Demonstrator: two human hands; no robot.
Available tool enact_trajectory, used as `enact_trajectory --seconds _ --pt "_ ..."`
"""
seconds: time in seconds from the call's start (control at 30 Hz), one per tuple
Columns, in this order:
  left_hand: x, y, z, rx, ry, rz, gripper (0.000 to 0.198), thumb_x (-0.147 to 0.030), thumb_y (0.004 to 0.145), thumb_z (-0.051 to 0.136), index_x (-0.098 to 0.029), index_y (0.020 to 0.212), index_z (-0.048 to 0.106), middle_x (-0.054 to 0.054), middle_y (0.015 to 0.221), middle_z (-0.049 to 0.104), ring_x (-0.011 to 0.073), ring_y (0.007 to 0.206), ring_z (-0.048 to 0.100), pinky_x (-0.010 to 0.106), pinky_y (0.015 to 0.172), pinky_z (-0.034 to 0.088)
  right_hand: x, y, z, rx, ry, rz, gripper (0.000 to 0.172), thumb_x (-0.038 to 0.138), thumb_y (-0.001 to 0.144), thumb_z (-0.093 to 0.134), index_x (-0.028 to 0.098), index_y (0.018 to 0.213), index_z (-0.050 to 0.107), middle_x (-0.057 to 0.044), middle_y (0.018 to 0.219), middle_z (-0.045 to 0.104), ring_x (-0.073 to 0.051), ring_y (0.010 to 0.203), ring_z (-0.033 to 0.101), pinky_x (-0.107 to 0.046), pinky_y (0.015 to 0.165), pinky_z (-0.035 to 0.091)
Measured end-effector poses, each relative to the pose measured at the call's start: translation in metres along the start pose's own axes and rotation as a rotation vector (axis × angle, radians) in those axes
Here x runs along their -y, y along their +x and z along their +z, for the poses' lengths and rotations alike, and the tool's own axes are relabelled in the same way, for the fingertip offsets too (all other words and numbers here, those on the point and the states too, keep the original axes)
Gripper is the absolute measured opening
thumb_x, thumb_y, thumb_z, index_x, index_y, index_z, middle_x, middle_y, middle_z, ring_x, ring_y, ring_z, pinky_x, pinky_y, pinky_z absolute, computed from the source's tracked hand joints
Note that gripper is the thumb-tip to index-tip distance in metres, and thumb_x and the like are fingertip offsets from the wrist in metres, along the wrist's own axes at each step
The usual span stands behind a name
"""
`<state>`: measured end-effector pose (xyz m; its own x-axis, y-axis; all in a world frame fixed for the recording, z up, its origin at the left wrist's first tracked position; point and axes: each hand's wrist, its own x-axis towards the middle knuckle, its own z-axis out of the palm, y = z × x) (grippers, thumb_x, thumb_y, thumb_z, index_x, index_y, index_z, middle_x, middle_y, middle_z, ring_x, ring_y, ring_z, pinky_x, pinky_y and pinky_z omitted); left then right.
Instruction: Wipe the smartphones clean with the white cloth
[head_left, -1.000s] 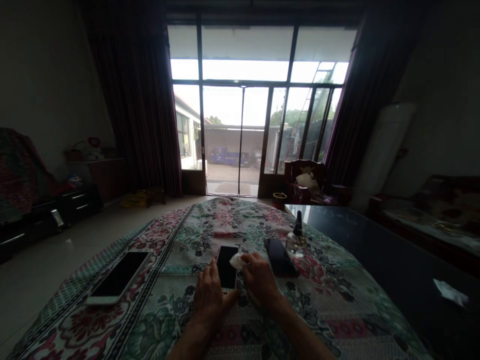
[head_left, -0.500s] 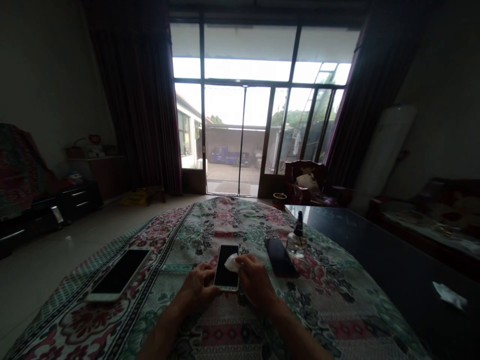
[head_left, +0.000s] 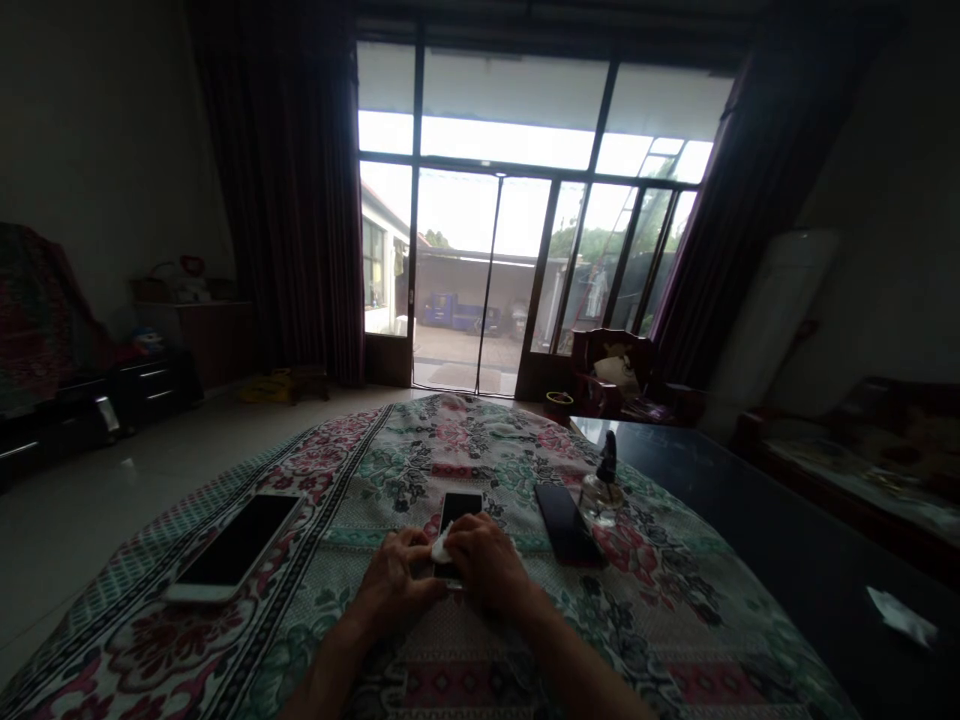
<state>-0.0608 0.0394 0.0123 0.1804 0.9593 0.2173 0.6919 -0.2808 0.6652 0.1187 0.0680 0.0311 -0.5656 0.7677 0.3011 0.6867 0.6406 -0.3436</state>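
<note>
Floral-cloth counter [head_left: 450,440]: white-framed phone [head_left: 232,545] lies at left; dark phone [head_left: 566,523] and glass bottle [head_left: 604,500] stand at right, both just beside each other and apart from the hands. Third phone [head_left: 456,512] lies flat, screen up, between left hand [head_left: 394,580] and right hand [head_left: 487,565], its lower part hidden. Fingers of both hands together, closed on white tissue [head_left: 442,549] against its screen.

Nothing readable: no text, label, brand or number legible. Screens of center smartphone [head_left: 456,510], left smartphone [head_left: 234,547], right smartphone [head_left: 568,524] dark. Any marks on blue truck [head_left: 459,313] beyond glass door too small to tell.
</note>
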Motion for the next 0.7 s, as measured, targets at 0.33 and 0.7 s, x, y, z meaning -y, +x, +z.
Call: enact_trajectory --seconds 0.33,0.7 --pt "0.002 0.003 0.0 0.005 -0.035 0.004 0.029 -0.037 0.064 0.074 -0.03 0.091 0.08 0.004 0.102 0.068 0.0282 0.097 0.057 0.036 0.089 0.043 -0.034 0.065 0.003 -0.026 -0.096 0.072 0.026 0.018 0.092 0.051 0.02 0.084 0.076 -0.005 0.099 0.072 -0.017 0.093 0.062 -0.027 0.091 0.037" --pt "0.012 0.003 0.002 -0.048 0.06 0.108 0.03 -0.034 0.065 0.077 -0.022 0.092 0.074 0.006 0.101 0.068 0.0254 0.096 0.06 0.033 0.088 0.044 -0.031 0.04 0.001 -0.024 -0.067 -0.062 0.031 0.016 0.097 0.04 0.021 0.103 0.071 -0.005 0.109 0.069 -0.018 0.104 0.056 -0.029 0.094 0.037"
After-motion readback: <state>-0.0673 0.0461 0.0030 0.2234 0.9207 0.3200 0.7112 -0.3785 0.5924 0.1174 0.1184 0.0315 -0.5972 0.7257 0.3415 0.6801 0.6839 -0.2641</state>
